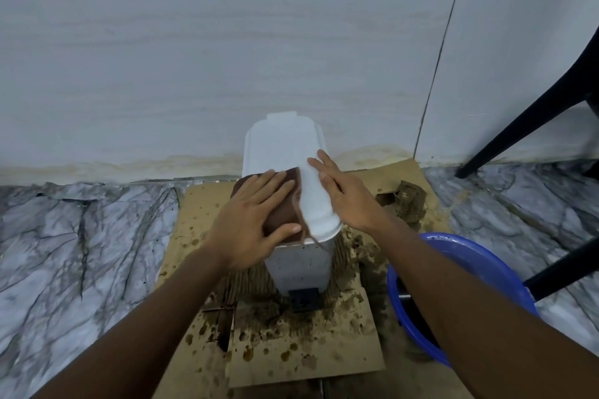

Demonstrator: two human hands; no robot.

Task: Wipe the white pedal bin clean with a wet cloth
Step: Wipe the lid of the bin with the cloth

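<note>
On the smooth white bin lid (pixel 285 152), left hand (pixel 256 217) flattens brown cloth (pixel 282 204).

Bare forearms (no sleeves); ringless fingers (pixel 269 183)

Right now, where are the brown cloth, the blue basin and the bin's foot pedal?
brown cloth (pixel 285 201): head view, on the bare fold right of the left hand's fingers.
blue basin (pixel 486 256): head view, on its inner far wall.
foot pedal (pixel 304 299): head view, on the dark plate at the bin's base.
</note>
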